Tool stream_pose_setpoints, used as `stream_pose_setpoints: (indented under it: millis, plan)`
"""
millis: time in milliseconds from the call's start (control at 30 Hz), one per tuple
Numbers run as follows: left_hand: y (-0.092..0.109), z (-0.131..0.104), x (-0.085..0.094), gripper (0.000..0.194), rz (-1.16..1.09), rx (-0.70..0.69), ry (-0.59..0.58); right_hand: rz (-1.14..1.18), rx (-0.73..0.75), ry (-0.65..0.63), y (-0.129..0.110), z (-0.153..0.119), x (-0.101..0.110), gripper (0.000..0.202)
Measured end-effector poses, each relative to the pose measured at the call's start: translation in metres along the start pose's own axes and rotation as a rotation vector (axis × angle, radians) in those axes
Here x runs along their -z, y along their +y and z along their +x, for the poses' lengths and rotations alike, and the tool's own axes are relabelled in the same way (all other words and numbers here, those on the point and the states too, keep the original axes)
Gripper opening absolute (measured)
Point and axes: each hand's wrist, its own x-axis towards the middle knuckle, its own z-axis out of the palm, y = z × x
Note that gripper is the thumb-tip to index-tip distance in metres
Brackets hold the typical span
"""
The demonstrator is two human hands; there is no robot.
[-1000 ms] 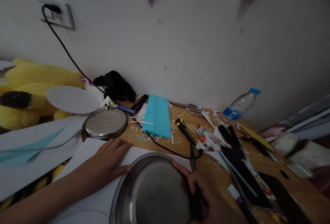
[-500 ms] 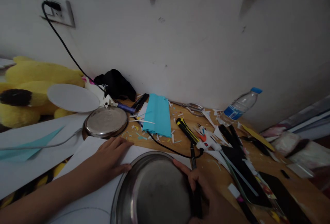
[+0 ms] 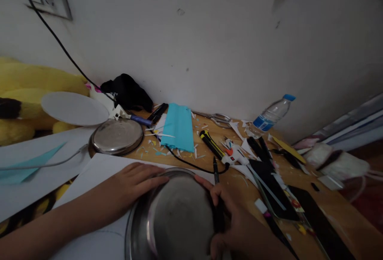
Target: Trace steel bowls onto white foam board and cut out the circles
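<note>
A round metal bowl [image 3: 182, 216], bottom up, lies on white paper [image 3: 98, 172] at the near edge of the view. My left hand [image 3: 140, 182] lies flat, its fingers stretched onto the bowl's upper left rim. At the bowl's right side my right hand [image 3: 224, 212] is closed round a black pen [image 3: 216, 172], its index finger touching the rim. Part of a drawn curved line shows on the paper left of the bowl.
Behind lie a metal lid [image 3: 117, 135], folded blue paper [image 3: 178, 127], scissors [image 3: 221, 119], a yellow-black cutter [image 3: 212, 145] and a glue gun [image 3: 236, 156] with its cable. A water bottle [image 3: 271, 116] leans at the right, near phones [image 3: 317, 216]. Paper scraps litter the wood.
My left hand has moved right, from the paper beside the bowl onto its rim. The view has shifted slightly, so the background things sit further left and higher.
</note>
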Motion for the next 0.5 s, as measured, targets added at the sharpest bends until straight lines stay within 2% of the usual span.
stream_pose_setpoints:
  millis: [67,233,500]
  plan:
    - [0.006,0.001,0.005,0.051,-0.083,-0.038,-0.04,-0.016,0.026,-0.018,-0.001,0.001,0.001,0.067]
    - [0.013,0.001,0.012,0.045,-0.163,0.0,-0.024,-0.106,0.009,-0.035,-0.007,0.0,0.004,0.068]
    - [0.012,0.001,0.013,0.047,-0.212,-0.019,-0.038,-0.05,0.008,-0.046,-0.009,-0.002,0.004,0.066]
